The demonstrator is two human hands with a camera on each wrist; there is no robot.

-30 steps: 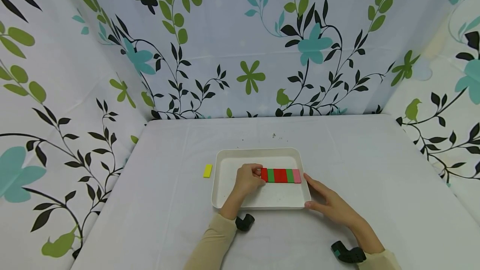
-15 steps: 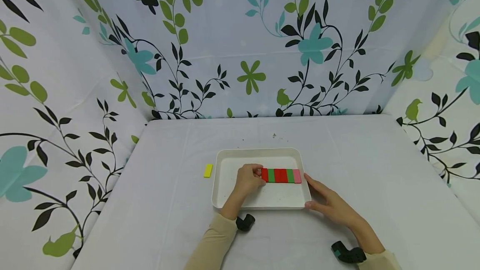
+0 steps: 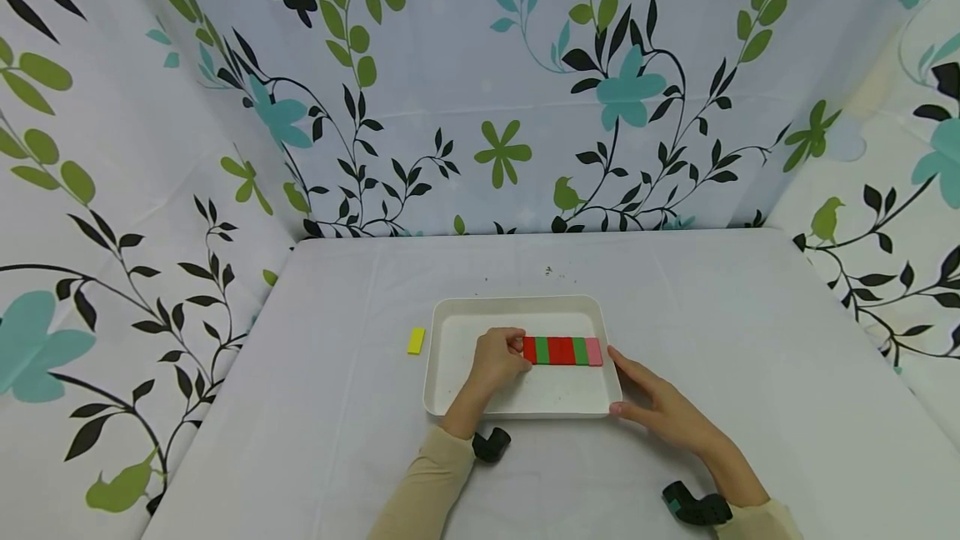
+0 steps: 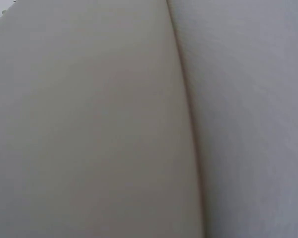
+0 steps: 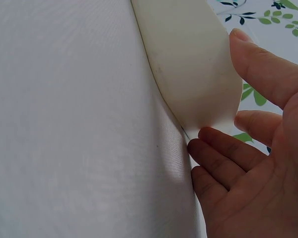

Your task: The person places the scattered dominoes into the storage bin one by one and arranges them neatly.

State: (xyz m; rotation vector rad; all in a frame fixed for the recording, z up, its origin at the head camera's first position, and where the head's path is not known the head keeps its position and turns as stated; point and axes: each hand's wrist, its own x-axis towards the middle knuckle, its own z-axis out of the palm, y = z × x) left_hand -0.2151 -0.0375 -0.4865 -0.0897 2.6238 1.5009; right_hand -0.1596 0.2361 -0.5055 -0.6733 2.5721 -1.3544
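Note:
In the head view a white tray (image 3: 555, 397) holds a straight row of small flat tiles: red, green, a wide red part, green, then a pink tile (image 3: 593, 352) by the right wall. My left hand (image 3: 497, 355) reaches into the tray and pinches the leftmost red tile (image 3: 529, 351) between thumb and finger. My right hand (image 3: 667, 411) touches the tray's right side, index finger at the rim and thumb near the front corner. Seen from the right wrist, its fingers (image 5: 223, 166) lie spread and loosely straight against the outer wall. The left wrist view shows only a close, pale surface.
A yellow tile (image 3: 416, 341) lies on the white tablecloth (image 3: 360, 407) just left of the tray. Small dark specks (image 3: 548, 272) dot the cloth behind it. Leaf-patterned curtains (image 3: 450, 65) enclose the table at the back and sides.

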